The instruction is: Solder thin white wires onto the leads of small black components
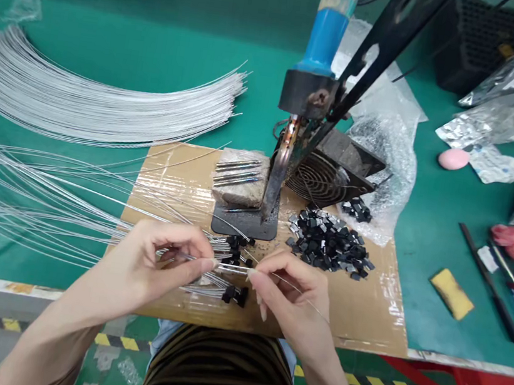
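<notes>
Just above the cardboard's front part, my left hand (pixel 167 263) pinches thin white wires (pixel 233 269) between thumb and fingertips. My right hand (pixel 294 289) is closed on the same wires a short way to the right; a thin strand runs on past its fingers. Under and behind the hands lie more white wires (pixel 72 193) ending in small black connectors (pixel 234 295). Behind my right hand is a heap of loose black connectors (pixel 330 243). A soldering iron with a blue handle (pixel 325 37) points down on a bracket, its tip behind the gap between my hands.
A stone-like block (pixel 237 196) carries several metal tips beside the iron. Behind the heap stands a small fan (pixel 325 176) near bubble wrap (pixel 392 172). A bundle of white wires (pixel 106 113) lies at left; a yellow sponge (pixel 452 294) lies at right.
</notes>
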